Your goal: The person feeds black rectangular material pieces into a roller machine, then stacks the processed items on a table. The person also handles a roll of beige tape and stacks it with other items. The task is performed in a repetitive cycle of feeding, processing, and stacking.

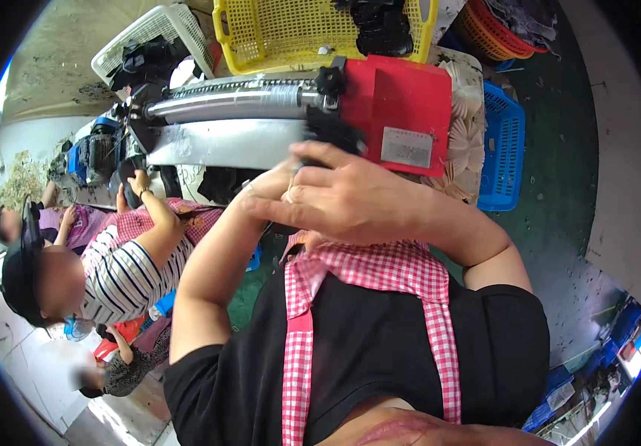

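Observation:
My right hand [343, 195] reaches across from the right and lies over my left hand [279, 183] in front of the machine. Its fingers are bent around a black, soft-looking piece [335, 135], which is smeared by motion; its kind is not clear. A ring shows on one of its fingers. Most of my left hand, fingers included, is hidden beneath the right, and a band circles that wrist. Just beyond the hands stands a machine with a red housing [402, 97], a long metal roller [231, 104] and a pale, smooth metal cover [224, 141].
Behind the machine are a yellow basket [283, 30] and a white basket [176, 26], both holding black pieces. A blue basket [502, 149] stands right of it, with an orange basket [484, 37] farther back. At left, a person in a striped top [131, 275] works by a blue motor [86, 160].

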The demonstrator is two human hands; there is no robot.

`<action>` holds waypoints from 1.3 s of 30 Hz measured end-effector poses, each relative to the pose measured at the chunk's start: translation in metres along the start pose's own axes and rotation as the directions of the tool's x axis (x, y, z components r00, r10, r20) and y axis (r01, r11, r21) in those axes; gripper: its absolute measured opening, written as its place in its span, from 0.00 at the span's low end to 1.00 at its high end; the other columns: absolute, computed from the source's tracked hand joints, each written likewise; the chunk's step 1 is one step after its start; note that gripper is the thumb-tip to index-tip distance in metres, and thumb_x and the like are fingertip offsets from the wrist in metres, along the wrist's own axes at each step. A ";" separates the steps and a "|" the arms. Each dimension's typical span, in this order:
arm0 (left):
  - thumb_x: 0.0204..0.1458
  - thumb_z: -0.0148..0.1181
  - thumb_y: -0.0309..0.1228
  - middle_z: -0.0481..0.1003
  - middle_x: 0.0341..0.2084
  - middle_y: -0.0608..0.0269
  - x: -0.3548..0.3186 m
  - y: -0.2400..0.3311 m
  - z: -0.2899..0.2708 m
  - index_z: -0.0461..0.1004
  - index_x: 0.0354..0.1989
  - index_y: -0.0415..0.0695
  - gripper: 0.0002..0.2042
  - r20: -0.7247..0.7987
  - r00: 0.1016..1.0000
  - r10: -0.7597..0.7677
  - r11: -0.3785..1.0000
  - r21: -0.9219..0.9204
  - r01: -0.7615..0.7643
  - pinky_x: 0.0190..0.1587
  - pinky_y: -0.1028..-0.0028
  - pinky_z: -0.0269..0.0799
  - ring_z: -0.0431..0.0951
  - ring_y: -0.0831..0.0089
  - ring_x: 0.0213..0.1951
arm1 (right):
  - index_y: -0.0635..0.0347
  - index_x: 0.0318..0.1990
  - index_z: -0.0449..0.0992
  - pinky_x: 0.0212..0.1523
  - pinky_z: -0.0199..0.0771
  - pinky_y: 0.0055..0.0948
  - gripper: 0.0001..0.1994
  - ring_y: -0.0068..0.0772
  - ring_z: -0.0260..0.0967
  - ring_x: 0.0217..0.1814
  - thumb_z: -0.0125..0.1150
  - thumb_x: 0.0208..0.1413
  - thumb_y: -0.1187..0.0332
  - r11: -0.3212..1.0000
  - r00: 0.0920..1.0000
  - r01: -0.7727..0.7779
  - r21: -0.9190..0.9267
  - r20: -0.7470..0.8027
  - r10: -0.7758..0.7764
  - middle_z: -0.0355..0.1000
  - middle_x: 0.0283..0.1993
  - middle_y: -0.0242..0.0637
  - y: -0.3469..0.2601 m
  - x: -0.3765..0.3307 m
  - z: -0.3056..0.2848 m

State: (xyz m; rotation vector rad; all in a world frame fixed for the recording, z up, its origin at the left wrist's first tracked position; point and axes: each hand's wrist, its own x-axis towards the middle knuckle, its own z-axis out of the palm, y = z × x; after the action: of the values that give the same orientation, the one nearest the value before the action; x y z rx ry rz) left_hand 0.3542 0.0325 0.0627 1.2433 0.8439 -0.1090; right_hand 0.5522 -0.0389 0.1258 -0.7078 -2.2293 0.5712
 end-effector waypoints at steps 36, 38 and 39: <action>0.57 0.65 0.39 0.72 0.58 0.58 -0.016 0.002 -0.048 0.70 0.60 0.40 0.26 -0.514 0.645 0.566 0.728 -0.057 -0.683 0.62 0.67 0.64 0.70 0.68 0.62 | 0.60 0.45 0.80 0.50 0.72 0.36 0.08 0.43 0.74 0.47 0.59 0.62 0.70 0.660 0.818 -0.572 -0.488 -0.281 0.501 0.78 0.42 0.39 0.279 -0.010 -0.073; 0.57 0.65 0.41 0.70 0.61 0.56 -0.016 0.011 -0.045 0.69 0.61 0.40 0.27 -0.572 0.488 0.659 0.645 0.095 -0.759 0.65 0.63 0.61 0.67 0.64 0.65 | 0.64 0.35 0.76 0.39 0.70 0.28 0.02 0.34 0.70 0.34 0.58 0.59 0.78 0.829 0.805 -0.558 -0.041 -0.268 0.529 0.73 0.33 0.40 0.172 0.026 -0.049; 0.56 0.64 0.42 0.69 0.61 0.55 -0.018 0.013 -0.035 0.69 0.61 0.39 0.28 -0.628 0.379 0.680 0.588 0.158 -0.793 0.67 0.61 0.59 0.65 0.62 0.66 | 0.64 0.33 0.75 0.39 0.71 0.30 0.02 0.34 0.71 0.35 0.59 0.56 0.80 0.918 0.910 -0.381 0.113 -0.127 0.394 0.72 0.31 0.40 0.136 0.040 -0.026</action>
State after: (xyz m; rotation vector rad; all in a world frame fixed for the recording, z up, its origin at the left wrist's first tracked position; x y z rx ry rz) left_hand 0.3307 0.0605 0.0818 1.4038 0.7421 1.1996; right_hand 0.5907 0.0936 0.0838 -1.1233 -1.9223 0.7757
